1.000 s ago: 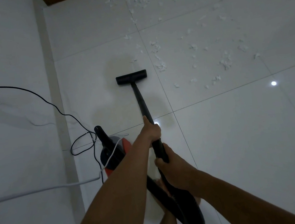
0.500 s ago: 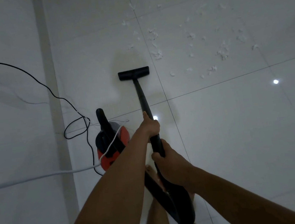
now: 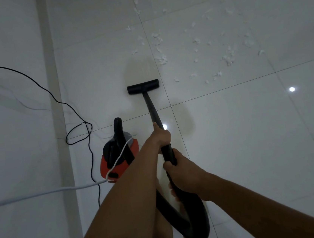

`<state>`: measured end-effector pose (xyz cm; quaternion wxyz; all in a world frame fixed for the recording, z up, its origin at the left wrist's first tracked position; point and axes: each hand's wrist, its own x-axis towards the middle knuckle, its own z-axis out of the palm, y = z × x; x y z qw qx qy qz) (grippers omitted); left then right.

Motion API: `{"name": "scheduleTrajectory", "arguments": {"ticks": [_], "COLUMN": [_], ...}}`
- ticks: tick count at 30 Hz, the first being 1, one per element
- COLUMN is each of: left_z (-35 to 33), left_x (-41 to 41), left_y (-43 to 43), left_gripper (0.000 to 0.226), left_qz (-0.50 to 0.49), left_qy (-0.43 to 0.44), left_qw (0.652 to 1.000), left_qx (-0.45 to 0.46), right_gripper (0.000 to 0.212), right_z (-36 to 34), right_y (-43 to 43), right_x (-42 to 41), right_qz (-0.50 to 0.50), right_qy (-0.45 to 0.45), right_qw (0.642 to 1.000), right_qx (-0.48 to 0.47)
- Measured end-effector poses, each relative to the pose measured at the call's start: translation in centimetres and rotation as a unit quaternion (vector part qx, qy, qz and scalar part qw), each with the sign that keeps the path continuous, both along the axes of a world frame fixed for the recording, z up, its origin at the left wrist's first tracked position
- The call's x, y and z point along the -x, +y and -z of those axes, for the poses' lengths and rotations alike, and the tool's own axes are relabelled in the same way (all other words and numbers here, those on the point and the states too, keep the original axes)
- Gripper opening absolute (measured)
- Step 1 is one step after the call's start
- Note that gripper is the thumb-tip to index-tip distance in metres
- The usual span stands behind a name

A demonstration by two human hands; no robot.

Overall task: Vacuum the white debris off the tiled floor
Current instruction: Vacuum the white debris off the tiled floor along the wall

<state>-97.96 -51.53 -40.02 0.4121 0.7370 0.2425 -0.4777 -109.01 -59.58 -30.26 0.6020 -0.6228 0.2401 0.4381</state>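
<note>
**Hands.** The left hand [image 3: 161,136] is clenched round the black wand [image 3: 151,107], thumb lying along the tube. The right hand [image 3: 182,172] grasps the same tube lower down, where it joins the hose [image 3: 197,228]. The 2 hands sit near each other on the tube but do not touch.

**Vacuum.** The wand slopes away from the person to the floor nozzle [image 3: 143,87], which appears to lie flat on the tiled floor [image 3: 254,146], just left of a grout line. The hose curves in a loop below the right hand, in front of the person's bare legs. The red canister [image 3: 116,164] stands on the floor to the left of the left forearm, near the wall [image 3: 17,146].

**Task item.** The white debris [image 3: 161,59] lies scattered on the tiles beyond the nozzle and to its right, reaching to the top edge of the view. The nearest scraps lie near the nozzle's right end, apart from it. A few pieces lie on the tile left of the grout line.

**Other.** A black cord [image 3: 50,92] runs from the left edge down the wall and forms a loop beside the canister. A white cable [image 3: 42,194] crosses from the left edge and over the canister. 2 bright light spots reflect off the tiles.
</note>
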Motion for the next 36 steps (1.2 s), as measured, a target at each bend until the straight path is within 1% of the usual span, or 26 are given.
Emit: {"name": "scheduleTrajectory", "arguments": {"ticks": [6, 11, 15, 18, 22, 29, 36], "left_z": [2.5, 5.2, 6.2, 6.7, 7.2, 8.5, 10.2], "left_x": [1.0, 1.6, 0.5, -0.8, -2.3, -4.6, -6.8], "left_y": [-0.5, -0.2, -0.1, 0.1, 0.6, 1.0, 1.1], "left_gripper": [0.073, 0.073, 0.073, 0.073, 0.074, 0.073, 0.073], "left_qz": [-0.002, 0.021, 0.024, 0.026, 0.032, 0.042, 0.056], "left_qy": [0.001, -0.018, -0.031, -0.034, -0.040, -0.052, -0.066], "left_qw": [1.000, 1.000, 0.999, 0.999, 0.999, 0.998, 0.996], "left_qx": [-0.002, -0.007, -0.007, -0.006, -0.003, -0.008, -0.011], "right_gripper": [0.058, 0.057, 0.056, 0.055, 0.058, 0.055, 0.061], "right_z": [3.6, 6.9, 8.4, 9.1, 9.5, 10.7, 12.1], "right_y": [-0.1, 0.6, 0.7, 0.8, 1.3, 1.6, 1.7], "right_x": [1.4, 2.1, 1.4, 0.4, -1.0, -3.1, -5.2], "right_qz": [-0.016, -0.031, -0.034, -0.026, -0.028, -0.029, -0.035], "right_qy": [-0.009, -0.026, -0.045, -0.046, -0.044, -0.056, -0.073], "right_qw": [0.999, 0.998, 0.996, 0.997, 0.997, 0.997, 0.995], "right_qx": [0.029, 0.053, 0.062, 0.061, 0.052, 0.046, 0.053]}}
